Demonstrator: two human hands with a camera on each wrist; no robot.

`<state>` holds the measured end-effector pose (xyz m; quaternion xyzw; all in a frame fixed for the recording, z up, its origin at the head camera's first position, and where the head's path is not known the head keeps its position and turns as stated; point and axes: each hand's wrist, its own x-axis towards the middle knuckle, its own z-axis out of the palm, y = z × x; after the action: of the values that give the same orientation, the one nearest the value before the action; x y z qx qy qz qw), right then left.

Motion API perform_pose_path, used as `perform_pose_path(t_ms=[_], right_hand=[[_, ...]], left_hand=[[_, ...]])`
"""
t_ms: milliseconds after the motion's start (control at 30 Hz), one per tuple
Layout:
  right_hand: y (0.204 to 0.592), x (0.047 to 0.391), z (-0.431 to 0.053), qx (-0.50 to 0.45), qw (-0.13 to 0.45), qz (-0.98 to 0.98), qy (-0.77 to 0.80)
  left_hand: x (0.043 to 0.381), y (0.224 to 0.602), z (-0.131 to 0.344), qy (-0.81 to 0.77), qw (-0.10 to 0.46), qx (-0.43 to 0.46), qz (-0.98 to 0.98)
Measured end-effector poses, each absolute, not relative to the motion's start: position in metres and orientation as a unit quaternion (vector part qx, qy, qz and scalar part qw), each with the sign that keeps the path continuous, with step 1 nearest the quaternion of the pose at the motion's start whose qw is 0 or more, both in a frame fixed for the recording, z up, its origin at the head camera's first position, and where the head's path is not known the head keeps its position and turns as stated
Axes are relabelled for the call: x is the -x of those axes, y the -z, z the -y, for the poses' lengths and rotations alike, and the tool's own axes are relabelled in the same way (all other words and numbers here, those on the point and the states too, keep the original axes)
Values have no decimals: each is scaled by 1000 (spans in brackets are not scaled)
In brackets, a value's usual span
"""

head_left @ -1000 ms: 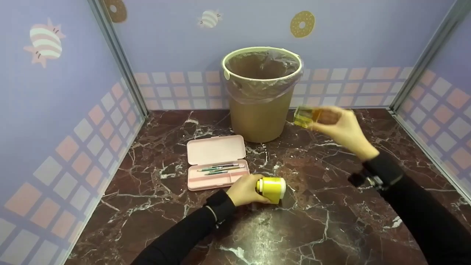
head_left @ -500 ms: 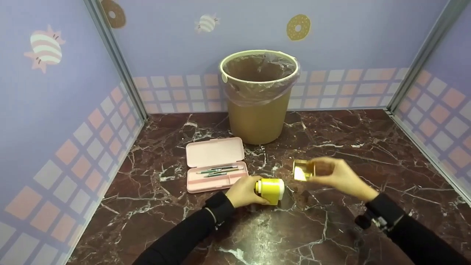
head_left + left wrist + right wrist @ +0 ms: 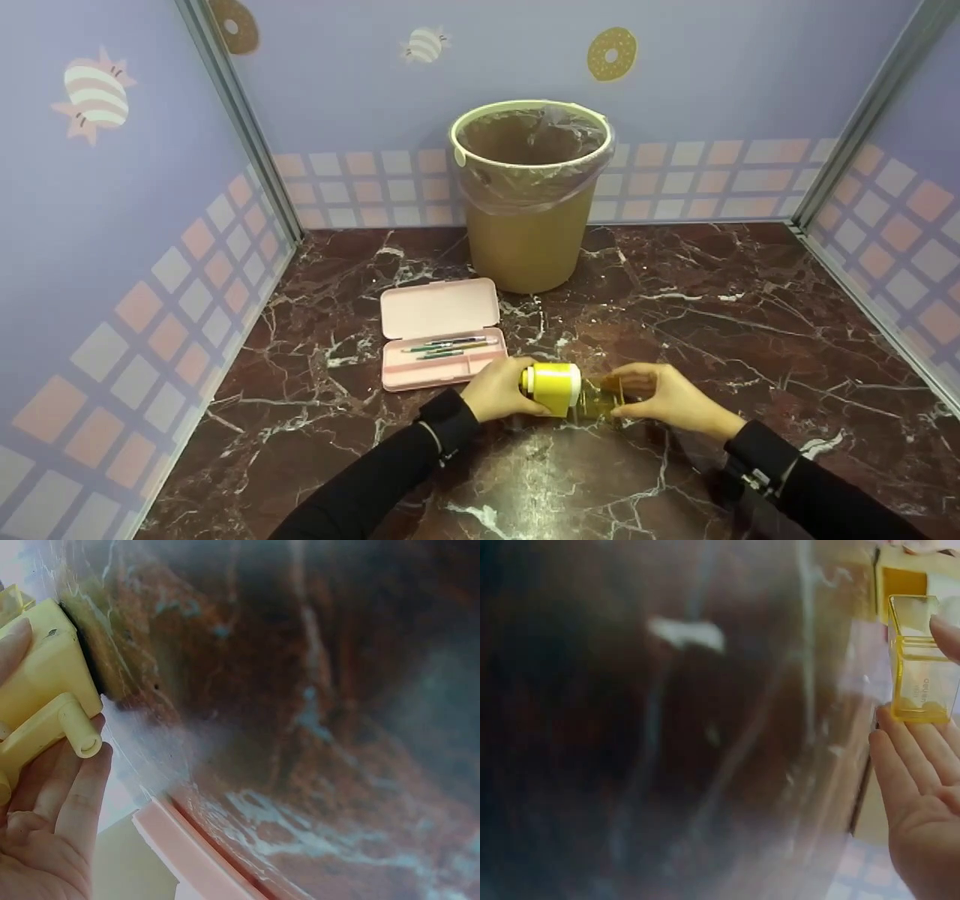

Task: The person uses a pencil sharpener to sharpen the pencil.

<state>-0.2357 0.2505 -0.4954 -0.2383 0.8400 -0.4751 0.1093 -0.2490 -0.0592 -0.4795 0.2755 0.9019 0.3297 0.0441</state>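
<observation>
My left hand grips a yellow hand-crank pencil sharpener lying on its side on the marbled table. Its crank handle shows beside the fingers in the left wrist view. From the right, my right hand holds a see-through yellow shavings drawer between thumb and fingers. The drawer's near end is right at the sharpener's white-edged end. In the right wrist view, the clear walls of the drawer show, with the thumb on one side and fingertips on the other.
Behind my left hand lies an open pink pencil case with several pencils. A tan waste bin with a clear plastic liner stands at the back. Purple patterned walls border the table on three sides.
My right hand has brought the shavings drawer from beside the bin down and forward to the sharpener's end. My left hand has kept the sharpener in place.
</observation>
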Motion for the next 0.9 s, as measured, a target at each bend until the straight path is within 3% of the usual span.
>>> perform_pose_path(t_ms=[533,900], right_hand=[[504,240,-232,236,146,-821,499],[503,244,-228,246,131,-842,462]], left_hand=[[248,479,59,-336,50,-272,-900],[249,481,59,-333,43,-278,-900]])
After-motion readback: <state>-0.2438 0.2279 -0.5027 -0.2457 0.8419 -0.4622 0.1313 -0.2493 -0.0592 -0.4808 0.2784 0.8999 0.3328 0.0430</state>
